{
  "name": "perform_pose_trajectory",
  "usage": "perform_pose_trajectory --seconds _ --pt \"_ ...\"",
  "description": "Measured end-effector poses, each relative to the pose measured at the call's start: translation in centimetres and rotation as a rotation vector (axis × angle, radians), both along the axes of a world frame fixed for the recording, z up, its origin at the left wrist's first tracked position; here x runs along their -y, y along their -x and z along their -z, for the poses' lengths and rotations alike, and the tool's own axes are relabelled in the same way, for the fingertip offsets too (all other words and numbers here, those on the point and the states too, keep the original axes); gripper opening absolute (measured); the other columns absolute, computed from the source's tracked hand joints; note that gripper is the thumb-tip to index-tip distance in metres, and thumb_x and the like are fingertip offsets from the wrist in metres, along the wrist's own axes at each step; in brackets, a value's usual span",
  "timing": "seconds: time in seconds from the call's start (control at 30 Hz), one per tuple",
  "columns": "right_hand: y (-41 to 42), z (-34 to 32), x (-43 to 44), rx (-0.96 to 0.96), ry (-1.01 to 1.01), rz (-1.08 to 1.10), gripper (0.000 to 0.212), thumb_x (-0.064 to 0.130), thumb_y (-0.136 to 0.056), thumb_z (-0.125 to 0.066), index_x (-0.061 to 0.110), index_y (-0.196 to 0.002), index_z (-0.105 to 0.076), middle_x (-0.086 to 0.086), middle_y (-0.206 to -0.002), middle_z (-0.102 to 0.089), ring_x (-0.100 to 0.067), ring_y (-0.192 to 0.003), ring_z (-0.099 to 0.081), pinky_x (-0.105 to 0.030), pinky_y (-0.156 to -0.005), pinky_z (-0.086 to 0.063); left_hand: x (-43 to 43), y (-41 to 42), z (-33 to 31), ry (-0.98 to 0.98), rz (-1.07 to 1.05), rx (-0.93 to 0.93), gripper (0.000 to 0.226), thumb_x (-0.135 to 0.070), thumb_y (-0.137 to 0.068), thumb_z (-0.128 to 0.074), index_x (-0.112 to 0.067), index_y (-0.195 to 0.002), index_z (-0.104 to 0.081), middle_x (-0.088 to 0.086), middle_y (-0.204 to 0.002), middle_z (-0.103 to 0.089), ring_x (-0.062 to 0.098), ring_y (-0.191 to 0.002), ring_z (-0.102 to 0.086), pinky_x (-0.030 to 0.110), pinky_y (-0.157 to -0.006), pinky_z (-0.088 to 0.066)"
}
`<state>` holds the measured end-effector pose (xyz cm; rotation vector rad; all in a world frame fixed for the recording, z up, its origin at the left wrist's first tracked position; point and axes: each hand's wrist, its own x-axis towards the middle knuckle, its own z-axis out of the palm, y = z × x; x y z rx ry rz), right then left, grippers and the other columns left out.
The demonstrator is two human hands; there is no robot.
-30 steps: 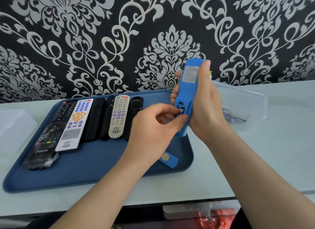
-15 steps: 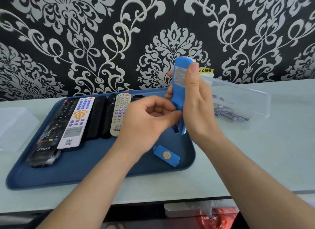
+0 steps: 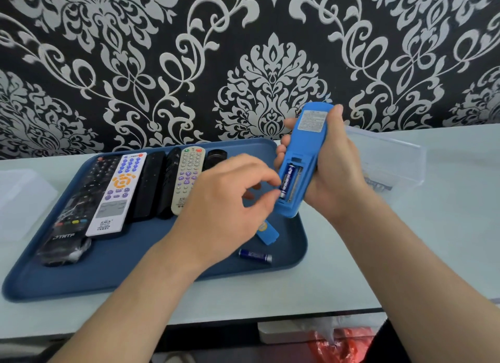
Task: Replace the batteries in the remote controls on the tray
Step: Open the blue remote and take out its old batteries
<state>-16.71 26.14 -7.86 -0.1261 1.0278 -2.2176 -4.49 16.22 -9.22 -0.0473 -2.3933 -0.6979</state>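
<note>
The right hand [image 3: 338,173] wraps around the blue remote [image 3: 311,135], thumb along its right edge and fingertips showing on the left edge. It holds the remote above the right end of the tray [image 3: 162,268], nearly upright and tipped with its back toward the camera. That angle makes sense, since it turns the open battery bay up to the eyes and to the other hand. One battery [image 3: 287,180] sits in the left slot, and the right slot is bare with its spring showing.

The left hand [image 3: 230,200] is loosely curled, with thumb and forefinger parted and their tips right at the lower end of that battery. I cannot tell whether they have hold of it or only touch it. It looks like the start of prying out the second cell.

A loose battery [image 3: 255,255] lies on the tray near its front right corner (probably the one from the empty slot, set down where it can't roll off). The blue battery cover [image 3: 267,234] lies just behind it, close by for refitting.

The other remotes wait in a row across the left half of the tray, among them a white one [image 3: 116,195] with blue and orange buttons. A clear plastic box [image 3: 392,162] stands on the table [image 3: 405,241] just right of the tray, with batteries dimly visible inside.
</note>
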Motion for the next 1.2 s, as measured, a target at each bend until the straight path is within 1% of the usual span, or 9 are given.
perform_pose_trajectory --seconds 0.13,0.23,0.37,0.57,0.73,0.93,1.03,1.1,1.2 --pt "-0.3 0.1 0.2 -0.006 -0.015 -0.039 0.07 0.065 -0.097 -0.031 0.002 -0.101 -0.064 -0.009 -0.069 -0.056 -0.02 -0.057 -0.056 -0.03 -0.058 -0.052 0.0 0.1 0.4 -0.017 0.001 0.08 0.023 -0.023 -0.08 -0.068 -0.017 -0.102 -0.071 -0.008 -0.095 -0.061 0.009 -0.078 -0.055 0.026 -0.064 -0.052" --pt "-0.3 0.2 0.3 -0.061 -0.102 -0.08 0.07 0.064 -0.097 -0.033 0.003 -0.103 -0.066 -0.01 -0.071 -0.058 -0.02 -0.061 -0.058 -0.031 -0.062 -0.053 0.4 0.2 0.1 0.07 -0.011 0.156 0.031 -0.025 -0.077 -0.067 -0.017 -0.106 -0.072 -0.008 -0.097 -0.063 0.003 -0.078 -0.051 0.021 -0.074 -0.048" --pt "-0.3 0.2 0.3 -0.147 -0.17 -0.103 0.069 0.063 -0.097 -0.033 0.004 -0.104 -0.069 -0.01 -0.073 -0.06 -0.017 -0.063 -0.06 -0.029 -0.061 -0.054 0.4 0.3 -0.3 0.306 -0.026 0.15 0.029 -0.023 -0.076 -0.069 -0.009 -0.101 -0.073 0.001 -0.099 -0.065 0.022 -0.086 -0.06 0.031 -0.08 -0.044" --pt "-0.3 0.4 0.3 -0.197 -0.29 -0.115 0.071 0.065 -0.097 -0.033 0.004 -0.107 -0.07 -0.007 -0.072 -0.061 -0.018 -0.066 -0.057 -0.032 -0.066 -0.048 0.0 0.6 -0.5 0.508 0.01 0.146 0.025 -0.012 -0.072 -0.075 -0.005 -0.095 -0.069 0.007 -0.097 -0.062 0.025 -0.082 -0.057 0.036 -0.074 -0.047" --pt "-0.3 0.6 0.4 -0.212 -0.332 -0.105 0.069 0.064 -0.097 -0.034 0.005 -0.099 -0.07 -0.015 -0.086 -0.062 -0.028 -0.079 -0.056 -0.04 -0.075 -0.047 0.3 1.0 -1.1 0.458 0.056 0.211 0.028 -0.025 -0.069 -0.068 -0.008 -0.091 -0.068 0.005 -0.091 -0.062 0.022 -0.081 -0.058 0.039 -0.07 -0.051" --pt "-0.2 0.9 0.7 -0.225 -0.37 -0.116 0.069 0.065 -0.097 -0.033 0.006 -0.096 -0.069 -0.012 -0.079 -0.06 -0.029 -0.079 -0.052 -0.039 -0.069 -0.045 0.2 1.4 -0.9 0.47 0.086 0.215 0.024 -0.016 -0.067 -0.078 -0.009 -0.085 -0.063 0.005 -0.085 -0.058 0.021 -0.072 -0.054 0.041 -0.061 -0.052" --pt "0.0 1.0 0.7 -0.201 -0.362 -0.124 0.069 0.066 -0.096 -0.033 0.007 -0.095 -0.068 -0.007 -0.068 -0.06 -0.025 -0.068 -0.052 -0.034 -0.058 -0.043 0.2 1.1 -0.8 0.445 0.12 0.208 0.015 -0.015 -0.072 -0.068 -0.009 -0.084 -0.063 0.005 -0.084 -0.058 0.022 -0.071 -0.057 0.041 -0.058 -0.052" --pt "-0.2 0.9 0.8 -0.146 -0.326 -0.146 0.068 0.065 -0.097 -0.033 0.007 -0.093 -0.068 -0.007 -0.068 -0.061 -0.021 -0.063 -0.055 -0.033 -0.058 -0.044 0.3 1.1 -1.0 0.437 0.123 0.188 0.01 -0.012 -0.076 -0.057 -0.008 -0.083 -0.063 0.005 -0.084 -0.057 0.025 -0.071 -0.06 0.041 -0.056 -0.052" --pt "-0.8 1.0 1.1 -0.04 -0.238 -0.165 0.064 0.062 -0.098 -0.034 0.009 -0.086 -0.067 -0.006 -0.069 -0.065 -0.019 -0.061 -0.061 -0.031 -0.059 -0.05 0.8 1.4 -0.9 0.399 0.077 0.112 0.018 -0.01 -0.077 -0.047 -0.01 -0.08 -0.065 0.002 -0.083 -0.058 0.022 -0.067 -0.058 0.039 -0.055 -0.05"
